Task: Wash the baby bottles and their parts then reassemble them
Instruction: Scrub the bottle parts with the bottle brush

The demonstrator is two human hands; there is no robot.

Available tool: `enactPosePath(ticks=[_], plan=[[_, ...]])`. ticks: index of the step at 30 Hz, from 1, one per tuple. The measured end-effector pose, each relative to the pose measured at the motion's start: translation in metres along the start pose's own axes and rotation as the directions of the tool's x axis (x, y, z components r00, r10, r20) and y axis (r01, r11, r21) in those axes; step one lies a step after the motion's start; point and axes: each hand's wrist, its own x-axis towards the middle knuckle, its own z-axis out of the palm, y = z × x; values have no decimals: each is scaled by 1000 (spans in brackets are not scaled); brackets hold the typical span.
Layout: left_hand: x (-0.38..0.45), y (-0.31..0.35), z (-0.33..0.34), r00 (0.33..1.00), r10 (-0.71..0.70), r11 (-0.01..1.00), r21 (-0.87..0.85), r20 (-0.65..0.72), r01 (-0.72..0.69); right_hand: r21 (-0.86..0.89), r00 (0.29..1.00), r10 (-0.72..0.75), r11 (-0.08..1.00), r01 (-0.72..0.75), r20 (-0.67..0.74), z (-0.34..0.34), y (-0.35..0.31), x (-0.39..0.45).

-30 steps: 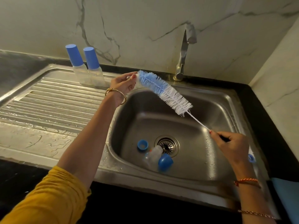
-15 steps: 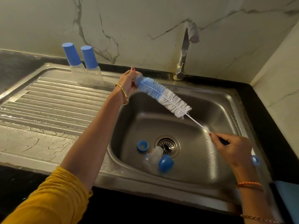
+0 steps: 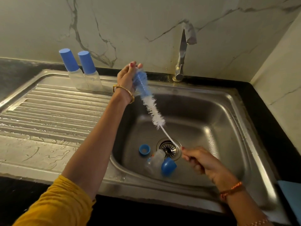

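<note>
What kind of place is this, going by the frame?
Most likely a home kitchen sink area. A steel sink with a ribbed drainboard is set in a dark counter, a tap stands against a marble-look wall, and capped baby bottles stand on the drainboard.

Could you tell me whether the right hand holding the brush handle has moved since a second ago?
Yes. The right hand has swung left, toward the drain, tipping the bottle brush steeper.
</note>
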Motion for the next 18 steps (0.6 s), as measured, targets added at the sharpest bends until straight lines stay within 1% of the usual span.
enactPosePath(ticks=[1,2,3,4,5,6,8,9,10,11,12,13,14,15,16,17,18], plan=[[1,6,-3,996,-21,997,-77,84,27,56,990,80,995,-87,115,-4,-2,0],[2,10,-8,985,-35,987,-151,167,60,93,981,108,988,-124,162,-10,-2,2],[2,11,-13,976,-41,979,-188,216,83,107,983,109,986,-125,147,-15,-3,3],[1,8,-16,976,-51,979,-180,213,91,87,993,78,993,-85,84,-21,-3,5],[0,4,-18,985,-61,985,-148,159,85,46,1000,15,999,-16,8,-24,-2,6],[-3,-1,-19,996,-63,990,-119,69,71,-2,997,-61,998,61,-47,-26,-2,7],[-5,-10,-22,994,-57,991,-123,-89,45,-82,968,-217,975,208,-127,-28,-1,9],[-5,-13,-23,989,-58,989,-145,-137,38,-164,932,-310,945,282,-189,-29,0,9],[-5,-13,-24,984,-62,985,-168,-169,33,-296,865,-424,891,344,-270,-30,2,10],[-5,-14,-24,980,-68,983,-179,-190,33,-465,769,-536,811,354,-349,-34,5,11],[-5,-14,-23,975,-71,986,-163,-212,36,-615,668,-619,731,298,-413,-37,8,12],[-4,-15,-20,970,-74,991,-128,-231,45,-715,568,-678,667,209,-467,-41,8,12],[-4,-16,-17,966,-78,994,-90,-245,57,-773,480,-725,619,141,-494,-45,9,11],[-4,-17,-14,965,-83,995,-71,-247,67,-805,415,-764,582,114,-494,-47,10,11],[-5,-18,-11,968,-86,995,-73,-238,70,-820,373,-791,559,120,-485,-47,11,9],[-4,-18,-9,972,-84,994,-84,-219,67,-822,356,-804,551,144,-477,-47,11,7],[-3,-18,-9,978,-77,994,-89,-196,61,-815,357,-805,554,167,-474,-45,10,5]])
